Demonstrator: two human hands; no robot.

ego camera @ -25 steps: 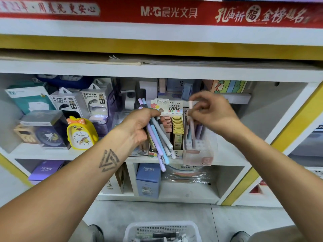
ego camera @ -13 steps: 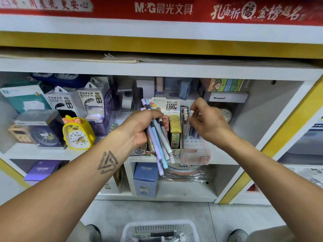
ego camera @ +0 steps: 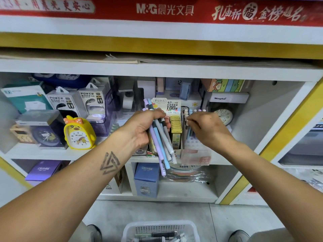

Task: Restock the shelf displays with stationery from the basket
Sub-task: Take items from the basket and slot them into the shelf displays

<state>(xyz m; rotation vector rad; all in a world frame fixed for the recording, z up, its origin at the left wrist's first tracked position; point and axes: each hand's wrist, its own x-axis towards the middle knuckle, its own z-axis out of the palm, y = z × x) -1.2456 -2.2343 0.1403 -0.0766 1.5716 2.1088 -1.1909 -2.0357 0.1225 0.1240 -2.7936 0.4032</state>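
My left hand (ego camera: pixel 145 126) grips a bundle of pastel pens (ego camera: pixel 161 145), purple, blue and grey, slanting down in front of the shelf. My right hand (ego camera: pixel 204 126) pinches one pale pen (ego camera: pixel 186 119) that stands in the clear pen display holder (ego camera: pixel 195 154) on the middle shelf, among several other upright pens. Left of the holder stands a pencil-lead display box (ego camera: pixel 174 130) with yellow packs. On the floor at the bottom edge sits the white basket (ego camera: pixel 132 229), with more pens inside.
The shelf (ego camera: pixel 52 152) carries a yellow duck alarm clock (ego camera: pixel 78 133), power bank boxes (ego camera: pixel 92 103) and a round clock (ego camera: pixel 224 115) behind the holder. Blue and purple boxes fill the lower shelf. A yellow-edged side panel (ego camera: pixel 258 161) stands at the right.
My right hand has come down from above the holder and lowered its pen into it. My left hand with the bundle has stayed about where it was.
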